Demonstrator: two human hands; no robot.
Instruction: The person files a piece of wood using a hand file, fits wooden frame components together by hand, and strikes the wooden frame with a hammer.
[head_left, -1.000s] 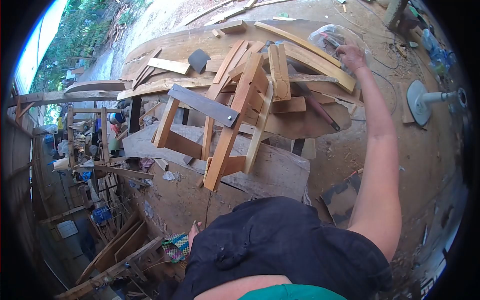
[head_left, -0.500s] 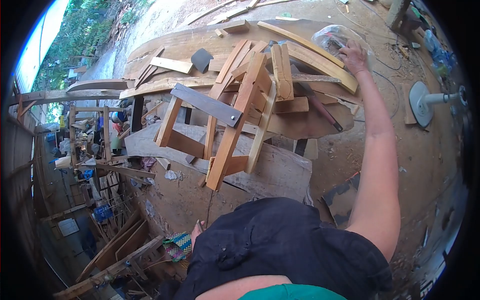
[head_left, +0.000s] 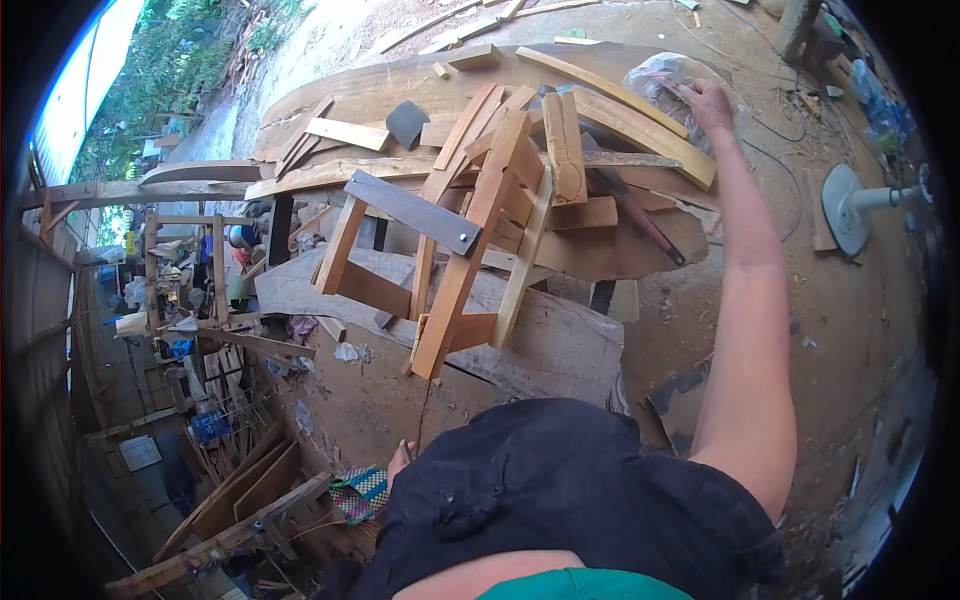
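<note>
My right hand (head_left: 708, 104) is stretched out to the far right of the workbench, its fingers bent and closed at a clear plastic bag (head_left: 660, 78). Something reddish shows in the bag by the fingertips, but what the fingers grip is hidden. Low on the left, a small patch of skin (head_left: 401, 457) shows past my dark shirt. Whether it is my left hand or a foot I cannot tell. Between them stands a joined wooden frame (head_left: 470, 245), with a dark crossbar (head_left: 415, 212) fixed by a bolt. A handsaw (head_left: 640, 218) lies to its right.
Loose boards and offcuts (head_left: 640, 130) cover the slab bench (head_left: 620, 255). A grey plank (head_left: 560, 340) lies nearer me. On the right floor stand a white round-based stand (head_left: 846, 210) and a cable (head_left: 790, 185). Wooden racks and clutter (head_left: 210, 330) fill the left; a woven bag (head_left: 358, 494) sits low.
My right hand has shifted slightly at the bag, with the fingers drawn more closely together. The view has moved a little; the wooden frame stays in place.
</note>
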